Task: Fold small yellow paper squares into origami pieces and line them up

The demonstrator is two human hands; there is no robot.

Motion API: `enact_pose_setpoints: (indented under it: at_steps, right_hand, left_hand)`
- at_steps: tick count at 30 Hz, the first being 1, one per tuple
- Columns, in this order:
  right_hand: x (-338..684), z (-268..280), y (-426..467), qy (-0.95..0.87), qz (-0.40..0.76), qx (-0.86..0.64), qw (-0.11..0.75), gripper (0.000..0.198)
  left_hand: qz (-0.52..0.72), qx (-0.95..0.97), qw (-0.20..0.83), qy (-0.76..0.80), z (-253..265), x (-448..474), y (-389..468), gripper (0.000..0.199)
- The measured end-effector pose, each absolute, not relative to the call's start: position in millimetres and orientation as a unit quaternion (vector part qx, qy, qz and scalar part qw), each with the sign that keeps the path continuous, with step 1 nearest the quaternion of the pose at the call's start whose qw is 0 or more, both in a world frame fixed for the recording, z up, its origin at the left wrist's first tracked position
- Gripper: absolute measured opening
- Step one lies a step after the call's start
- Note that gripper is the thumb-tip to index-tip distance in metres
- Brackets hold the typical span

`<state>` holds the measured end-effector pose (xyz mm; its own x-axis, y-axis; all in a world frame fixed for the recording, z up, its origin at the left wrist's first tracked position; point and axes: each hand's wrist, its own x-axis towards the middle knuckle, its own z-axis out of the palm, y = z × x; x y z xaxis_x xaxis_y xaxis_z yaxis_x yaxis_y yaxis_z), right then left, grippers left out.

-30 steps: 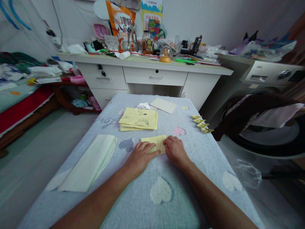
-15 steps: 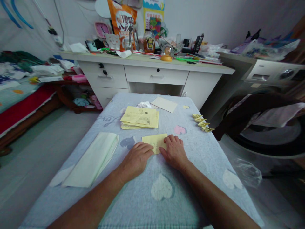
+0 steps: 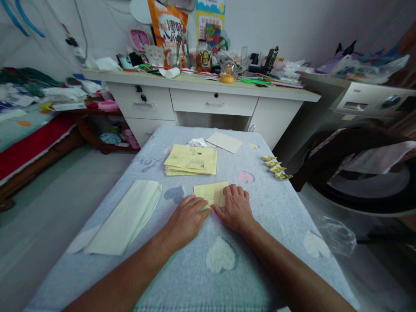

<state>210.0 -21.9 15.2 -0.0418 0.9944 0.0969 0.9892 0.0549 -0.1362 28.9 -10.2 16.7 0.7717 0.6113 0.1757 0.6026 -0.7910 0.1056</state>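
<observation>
A small yellow sheet of paper (image 3: 211, 191), with faint marks on it, lies on the cloth-covered table between my hands. My left hand (image 3: 190, 215) is closed at its lower left edge, fingers together over the paper. At the right side, my right hand (image 3: 237, 207) grips the sheet, its thumb along the lower edge close to my left thumb. Beyond them sits a stack of yellow papers (image 3: 191, 160) with printed drawings on top. Several folded yellow paper pieces (image 3: 274, 167) stand in a row by the right table edge.
A folded pale green cloth or paper (image 3: 126, 219) lies on the left. At the far side are a cream card (image 3: 224, 142) and a crumpled white tissue (image 3: 196, 142). Behind stands a cluttered white desk (image 3: 214, 102); an open washing machine (image 3: 367, 190) is on the right.
My right thumb has slid left and down along the paper's lower edge, closer to my left hand. The sheet stays in about the same place.
</observation>
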Motion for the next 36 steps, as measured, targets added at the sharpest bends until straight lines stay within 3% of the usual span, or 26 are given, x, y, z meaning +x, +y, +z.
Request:
enact_pose_setpoints:
  at_steps: [7,15,25,36]
  right_hand:
    - [207,16,-24,-0.717,0.009,-0.692,0.08,0.052]
    - [215,17,-23,-0.724,0.042,-0.682,0.089,0.048]
    - [250,13,-11,-0.722,0.088,-0.685,0.045,0.088]
    - [282,12,-4,-0.72,0.135,-0.681,0.003,0.089]
  left_hand:
    - [0.036,0.927,-0.044,0.37,14,40,-26,0.014]
    - [-0.022,0.913,-0.038,0.406,20,48,-36,0.016]
    - [-0.058,0.908,-0.037,0.414,25,41,-38,0.017]
    - [-0.064,0.912,-0.052,0.402,16,23,-43,0.032]
